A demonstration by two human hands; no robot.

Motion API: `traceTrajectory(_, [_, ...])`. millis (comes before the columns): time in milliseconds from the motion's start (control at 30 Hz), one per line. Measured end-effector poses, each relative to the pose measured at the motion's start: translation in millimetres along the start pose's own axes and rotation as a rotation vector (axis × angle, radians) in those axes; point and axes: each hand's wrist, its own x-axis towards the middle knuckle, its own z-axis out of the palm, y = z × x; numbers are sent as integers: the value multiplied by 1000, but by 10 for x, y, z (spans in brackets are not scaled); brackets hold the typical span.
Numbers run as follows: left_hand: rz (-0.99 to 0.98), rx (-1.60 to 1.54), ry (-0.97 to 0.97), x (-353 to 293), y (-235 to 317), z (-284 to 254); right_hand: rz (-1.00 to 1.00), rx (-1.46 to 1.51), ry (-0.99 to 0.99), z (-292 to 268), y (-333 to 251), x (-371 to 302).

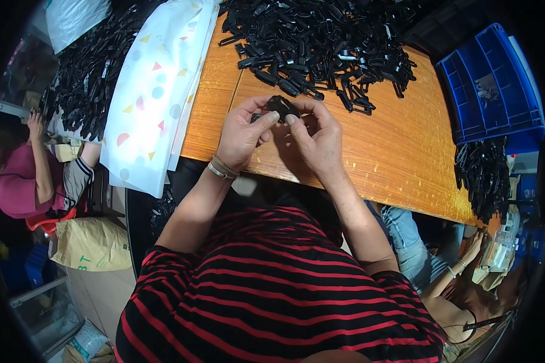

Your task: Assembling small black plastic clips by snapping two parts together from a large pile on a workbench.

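Observation:
Between my two hands is a small black plastic part [283, 106], pinched by the thumbs and fingers just above the near edge of the wooden table [381, 157]. My left hand [246, 130] grips its left side, with the thumb pressed on it. A second small dark piece seems to show between the left fingers; its shape cannot be made out. My right hand [318, 134] closes on the right side, thumb tip on the part. Beyond both hands lies a big heap of similar black plastic parts [321, 42], some of them long loops.
A white plastic sheet with coloured shapes [154, 91] covers the table's left side, beside another black heap [94, 72]. A blue crate [490, 85] stands at right, above more black parts [484, 175]. People sit at left [27, 181] and lower right [454, 290].

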Motion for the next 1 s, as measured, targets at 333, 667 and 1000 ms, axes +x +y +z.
traceTrajectory(333, [84,122,37,-49,-17,42,-183,-158,71,57,78,-26])
traceTrajectory(667, [166,129,-103,-221,128,170,-82,-36,70,151,-138,-199])
traceTrajectory(1000, [17,213,-74,-542,337,-11,-190,-50,-138,458,-166,-435])
